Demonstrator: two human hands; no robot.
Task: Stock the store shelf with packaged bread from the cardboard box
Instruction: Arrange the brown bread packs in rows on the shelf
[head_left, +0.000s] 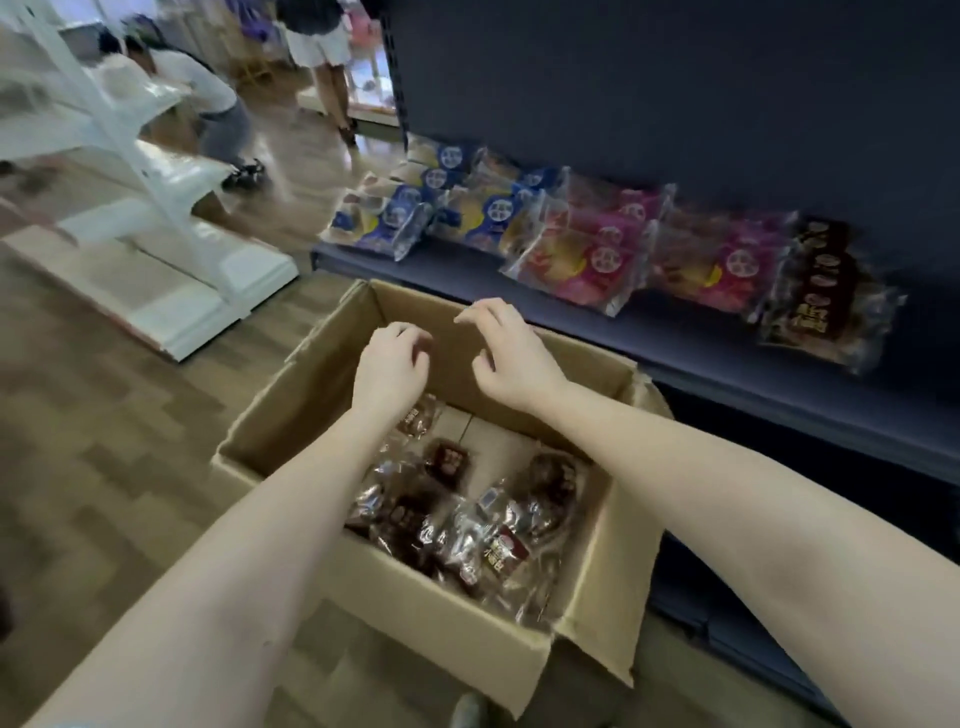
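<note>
An open cardboard box (322, 395) stands on the floor below me, with several brown-labelled bread packs (498, 525) lying in its bottom. My left hand (389, 364) hovers over the box's far side, fingers loosely curled and holding nothing. Beside it, my right hand (506, 353) also hangs empty with its fingers spread and bent. The dark blue shelf (701, 353) runs along the right. On it lie blue bread packs (400, 218), pink bread packs (608, 249) and one brown bread pack (826, 296) at the right end.
A white shelving unit (156, 218) stands on the wood-pattern floor at the left. Behind it one person (208, 98) crouches and another person (327, 57) stands in the aisle. A lower blue shelf (779, 613) sits right of the box.
</note>
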